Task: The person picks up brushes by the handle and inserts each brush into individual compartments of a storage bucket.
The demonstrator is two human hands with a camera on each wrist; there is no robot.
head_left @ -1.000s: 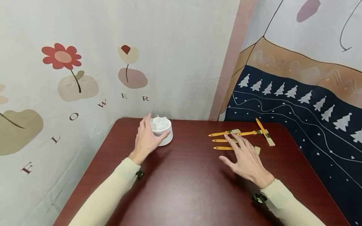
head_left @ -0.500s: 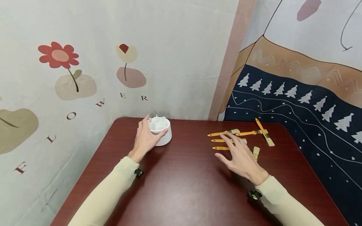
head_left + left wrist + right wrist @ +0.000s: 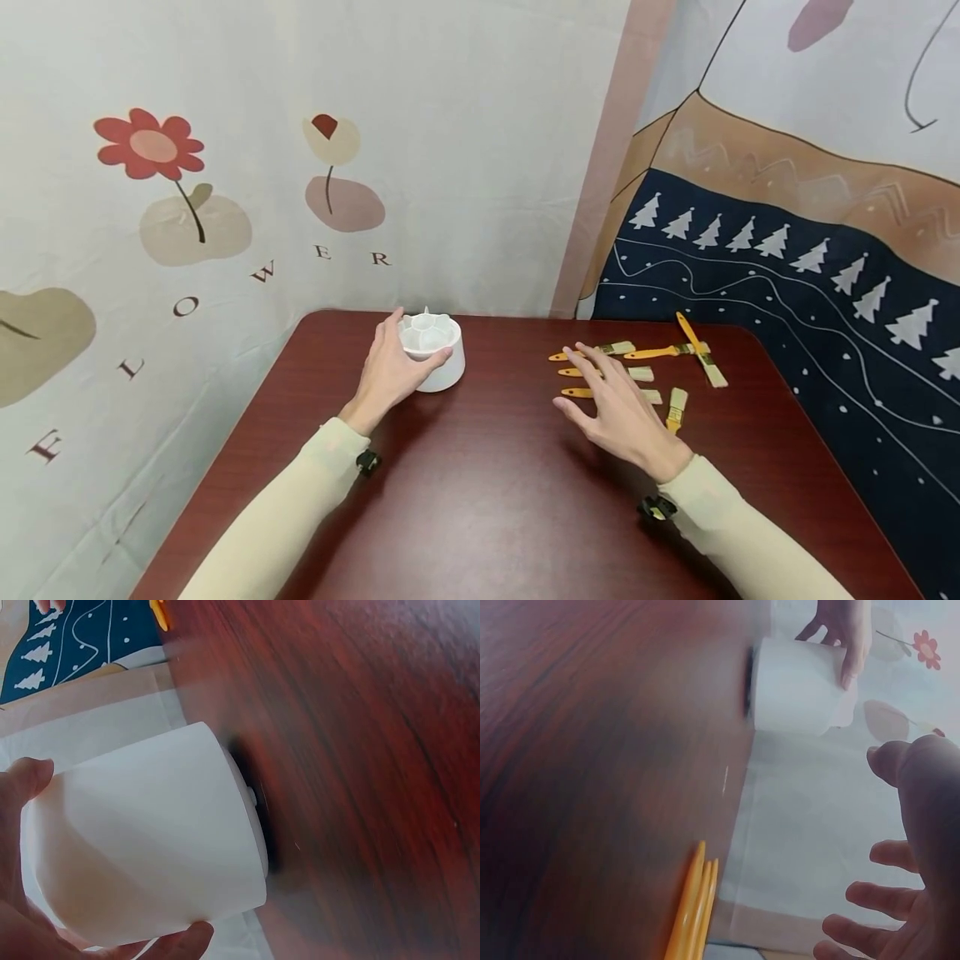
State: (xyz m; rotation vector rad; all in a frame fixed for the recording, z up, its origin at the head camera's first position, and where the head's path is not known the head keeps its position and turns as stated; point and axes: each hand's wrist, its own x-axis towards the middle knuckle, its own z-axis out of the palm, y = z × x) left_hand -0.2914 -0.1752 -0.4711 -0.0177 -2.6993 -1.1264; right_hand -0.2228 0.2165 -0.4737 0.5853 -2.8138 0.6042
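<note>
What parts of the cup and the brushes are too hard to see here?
- White cup: contents unclear, too small in head view; wrist views show only its outside wall.
- Paintbrushes: right hand covers parts of some in head view; right wrist view shows blurred handles only.

A white round pot (image 3: 435,354) with a petal-shaped divided top is standing upright near the tabletop's far edge. Five yellow-handled brushes (image 3: 645,373) are lying flat, loosely scattered, at the far right.
</note>
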